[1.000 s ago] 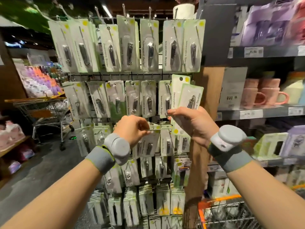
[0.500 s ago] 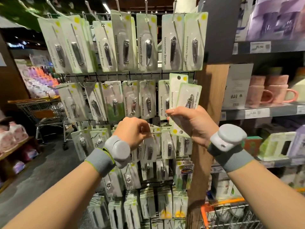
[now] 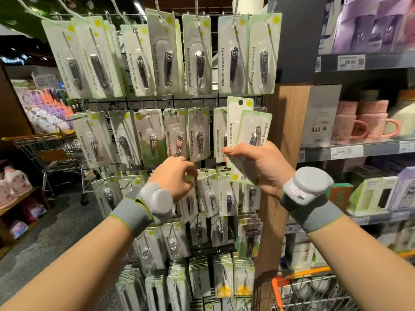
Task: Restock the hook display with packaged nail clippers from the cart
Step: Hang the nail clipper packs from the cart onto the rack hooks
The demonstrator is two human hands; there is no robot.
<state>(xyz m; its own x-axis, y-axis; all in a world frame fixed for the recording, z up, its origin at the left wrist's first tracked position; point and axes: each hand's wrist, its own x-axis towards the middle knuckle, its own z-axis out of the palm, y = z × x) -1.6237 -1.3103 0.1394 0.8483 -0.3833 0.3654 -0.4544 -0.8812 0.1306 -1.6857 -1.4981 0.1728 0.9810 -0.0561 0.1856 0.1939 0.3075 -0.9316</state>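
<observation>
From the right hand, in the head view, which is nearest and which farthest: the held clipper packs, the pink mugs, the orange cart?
1. Held clipper packs, gripped in the right hand.
2. Orange cart, below, lower right.
3. Pink mugs, on the right shelf.

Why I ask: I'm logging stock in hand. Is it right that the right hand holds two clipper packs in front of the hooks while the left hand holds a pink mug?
Not quite. The head view shows the left hand at a clipper pack on the hooks, not holding a mug; the pink mugs sit on the shelf. The right hand does hold two packs in front of the hooks.
</observation>
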